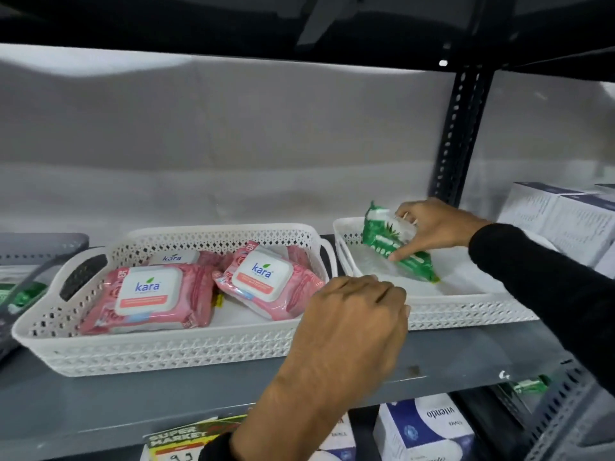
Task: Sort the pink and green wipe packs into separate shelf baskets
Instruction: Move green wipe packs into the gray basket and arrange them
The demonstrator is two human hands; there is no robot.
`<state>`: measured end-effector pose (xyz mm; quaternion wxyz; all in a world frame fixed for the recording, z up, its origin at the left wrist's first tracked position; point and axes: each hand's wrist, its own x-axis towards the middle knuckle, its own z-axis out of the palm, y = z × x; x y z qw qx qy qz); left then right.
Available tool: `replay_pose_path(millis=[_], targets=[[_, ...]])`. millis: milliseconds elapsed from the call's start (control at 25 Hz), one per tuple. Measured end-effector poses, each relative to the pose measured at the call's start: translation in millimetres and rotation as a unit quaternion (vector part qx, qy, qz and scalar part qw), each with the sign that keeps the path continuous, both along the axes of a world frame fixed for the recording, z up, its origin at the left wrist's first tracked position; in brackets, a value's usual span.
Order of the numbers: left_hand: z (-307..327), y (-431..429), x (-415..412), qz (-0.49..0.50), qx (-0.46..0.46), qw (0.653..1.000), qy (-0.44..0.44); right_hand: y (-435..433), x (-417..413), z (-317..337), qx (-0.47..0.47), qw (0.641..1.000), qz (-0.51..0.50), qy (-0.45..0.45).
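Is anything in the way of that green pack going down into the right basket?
Nothing visible. The right hand holds the green pack tilted over the right basket, whose floor beneath looks bare.

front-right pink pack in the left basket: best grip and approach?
Probably from above. The front-right pink pack lies tilted, white lid up, in the left basket, whose walls block a low side approach. Close the grip across its narrow width on the soft wrapper beside the lid, avoiding the smooth lid itself. The left hand hovers near its right end.
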<state>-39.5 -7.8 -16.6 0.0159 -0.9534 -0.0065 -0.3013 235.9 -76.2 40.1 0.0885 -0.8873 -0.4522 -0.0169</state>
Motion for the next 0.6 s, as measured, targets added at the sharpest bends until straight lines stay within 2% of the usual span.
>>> replay_pose_path(millis=[120,280,400,600], targets=[[9,25,-31,-0.009,-0.017,1.0,-0.023,8,-44,35,0.092,0.996,-0.001,-0.007],[15,98,-111,0.014,-0.045,0.995,-0.088,92,-153,64,0.165,0.983,0.081,-0.024],[15,172,-194,0.05,-0.051,0.989,-0.127,187,-246,70,0.171,0.974,0.147,-0.011],[13,288,-317,0.139,-0.046,0.979,-0.142,346,-375,57,0.133,0.96,0.245,0.016]])
